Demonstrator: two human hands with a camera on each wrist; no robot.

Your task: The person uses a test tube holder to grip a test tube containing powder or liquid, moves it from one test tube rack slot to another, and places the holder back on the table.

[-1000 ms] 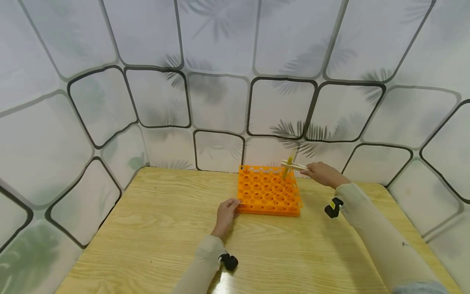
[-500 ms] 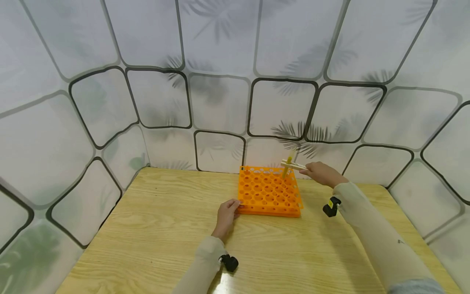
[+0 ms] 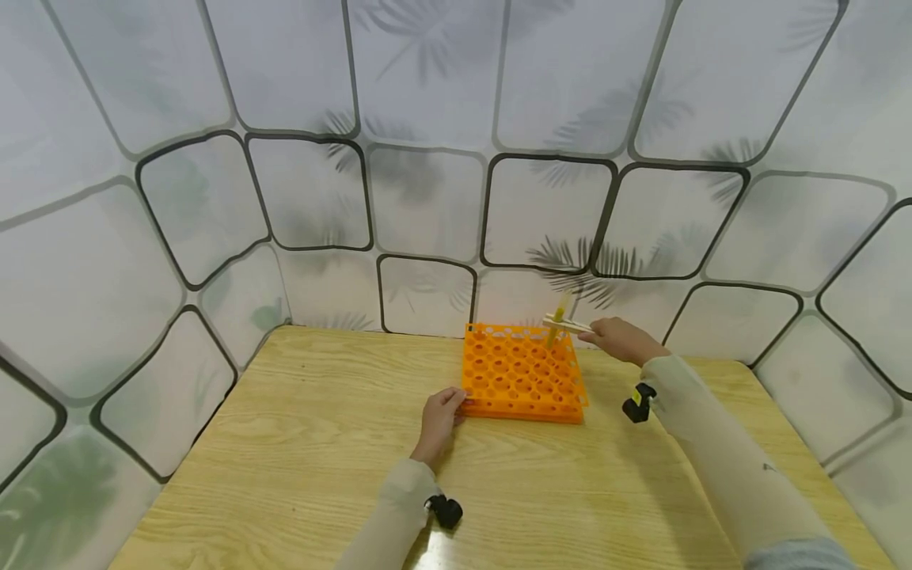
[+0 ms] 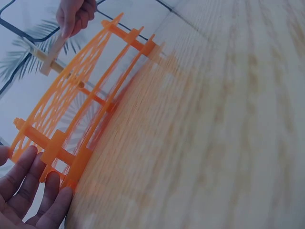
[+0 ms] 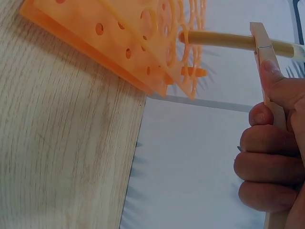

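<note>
An orange test tube rack with rows of round holes stands on the table. At its near left corner my left hand grips the edge; in the left wrist view several fingers lie along the rack's end. My right hand holds a wooden test tube clamp, fingers curled round the handle. The clamp's jaws pinch a test tube of yellow liquid near its upper part. The tube leans slightly over the back right of the rack. Its rounded bottom passes through the top plate in the left wrist view.
A wood-grain table lies under the rack. Close behind its back edge hangs a pale curtain with dark outlines and leaf prints. Black cameras are strapped at both wrists.
My right hand has shifted slightly left and down with the clamp and tube, so the tube sits a little lower against the rack. The left hand keeps its hold on the corner.
</note>
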